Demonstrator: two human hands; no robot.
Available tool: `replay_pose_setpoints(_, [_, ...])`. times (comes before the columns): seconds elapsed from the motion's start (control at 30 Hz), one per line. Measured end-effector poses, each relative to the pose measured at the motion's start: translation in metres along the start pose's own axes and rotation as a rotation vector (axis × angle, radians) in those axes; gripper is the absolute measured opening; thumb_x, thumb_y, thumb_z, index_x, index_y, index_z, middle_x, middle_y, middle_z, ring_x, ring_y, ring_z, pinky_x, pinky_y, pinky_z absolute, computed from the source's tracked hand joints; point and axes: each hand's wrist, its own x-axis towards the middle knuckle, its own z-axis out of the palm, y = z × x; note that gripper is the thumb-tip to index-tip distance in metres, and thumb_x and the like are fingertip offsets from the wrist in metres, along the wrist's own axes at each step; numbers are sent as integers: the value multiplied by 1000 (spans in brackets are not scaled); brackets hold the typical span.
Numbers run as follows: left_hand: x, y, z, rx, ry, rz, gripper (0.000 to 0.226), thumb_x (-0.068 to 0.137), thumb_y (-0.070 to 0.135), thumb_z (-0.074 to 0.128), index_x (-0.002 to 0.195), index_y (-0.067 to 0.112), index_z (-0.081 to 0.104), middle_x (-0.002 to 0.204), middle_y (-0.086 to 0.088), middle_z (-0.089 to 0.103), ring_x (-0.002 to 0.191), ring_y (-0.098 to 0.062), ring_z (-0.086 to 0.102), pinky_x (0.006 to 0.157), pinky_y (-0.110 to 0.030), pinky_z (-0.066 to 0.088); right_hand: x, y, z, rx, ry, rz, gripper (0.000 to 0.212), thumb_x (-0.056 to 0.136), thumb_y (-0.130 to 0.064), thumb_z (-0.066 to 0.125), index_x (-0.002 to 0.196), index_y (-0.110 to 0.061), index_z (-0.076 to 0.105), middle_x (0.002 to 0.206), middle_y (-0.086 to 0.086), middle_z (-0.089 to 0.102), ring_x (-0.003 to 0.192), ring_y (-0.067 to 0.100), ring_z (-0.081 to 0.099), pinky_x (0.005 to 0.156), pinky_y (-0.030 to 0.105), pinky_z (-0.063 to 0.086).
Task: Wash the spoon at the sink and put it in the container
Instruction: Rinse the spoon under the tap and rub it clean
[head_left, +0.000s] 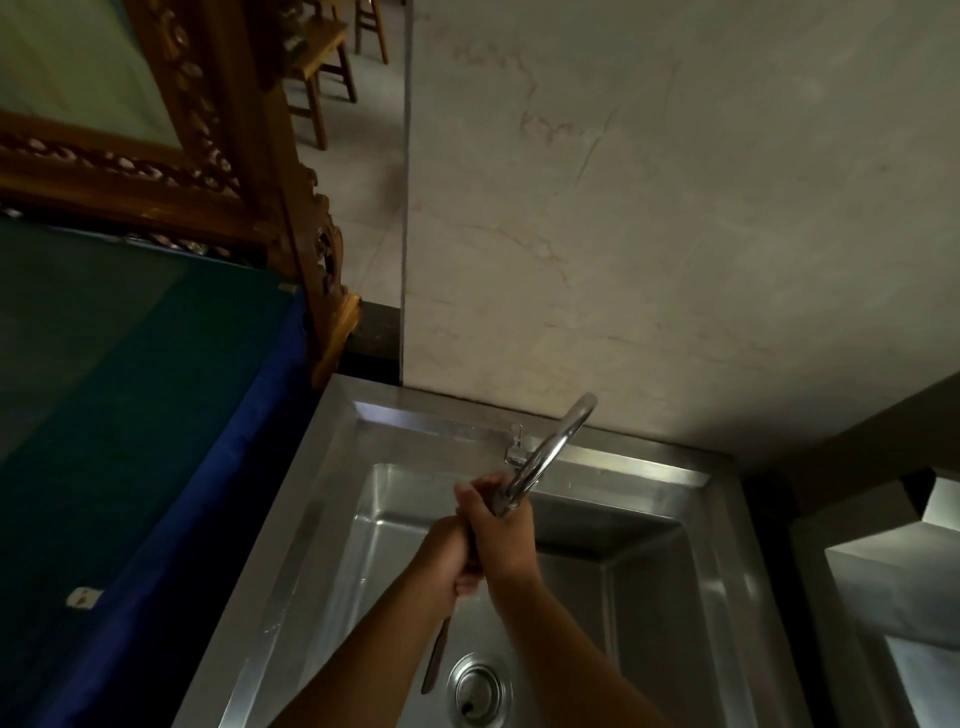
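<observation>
Both my hands are together over the steel sink (322, 519), right under the spout of the curved tap (550, 452). My left hand (447, 561) is closed on the spoon (435, 660), whose metal handle hangs down below the fist toward the drain (475, 686). My right hand (506, 535) is wrapped over the upper end of the spoon, so the bowl is hidden between the fingers. I cannot tell whether water is running. No container shows clearly.
A blue-edged green surface (130, 415) lies left of the sink, with a carved wooden frame (218, 156) behind it. A marbled wall (675, 234) rises behind the tap. A second steel basin (893, 597) sits at the right edge.
</observation>
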Motion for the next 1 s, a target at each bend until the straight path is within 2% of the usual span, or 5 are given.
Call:
replay_pose_setpoints(0.2, [1, 12, 9, -115, -138, -6, 35, 99, 38, 40, 76, 21, 61, 66, 0, 57, 56, -14, 53, 51, -27, 42, 7, -12, -16, -35, -100, -116, 27, 85, -23, 71, 108, -22, 58, 101, 15, 67, 91, 21, 69, 77, 30, 59])
replay_pose_setpoints(0.33, [5, 19, 2, -163, -311, -68, 42, 93, 42, 44, 63, 17, 58, 44, 3, 42, 34, -10, 35, 34, -22, 28, 6, -17, -31, 39, -194, -89, 30, 87, -25, 69, 106, -4, 59, 88, 23, 68, 83, 34, 70, 69, 39, 60])
replay_pose_setpoints(0.6, [-2, -6, -5, -207, -457, 16, 59, 79, 74, 47, 58, 20, 52, 43, 7, 30, 35, -7, 26, 38, -22, 20, 4, -17, -34, 119, -214, -68, 28, 88, -20, 66, 107, 1, 61, 92, 23, 71, 76, 30, 69, 62, 31, 56])
replay_pose_setpoints(0.7, [-6, -21, -17, -213, -478, 98, 53, 87, 68, 46, 65, 20, 54, 47, 7, 29, 38, -8, 25, 39, -22, 22, 2, -18, -29, 171, -232, -61, 28, 90, -13, 63, 108, 8, 58, 99, 25, 71, 92, 32, 71, 68, 31, 56])
replay_pose_setpoints(1.0, [-20, -36, -31, -129, -451, 248, 32, 88, 40, 59, 92, 9, 52, 57, 1, 46, 40, -9, 32, 42, -23, 26, 1, -23, -21, 358, -239, 85, 20, 93, -6, 55, 112, -7, 50, 80, 8, 60, 66, 20, 61, 44, 26, 33])
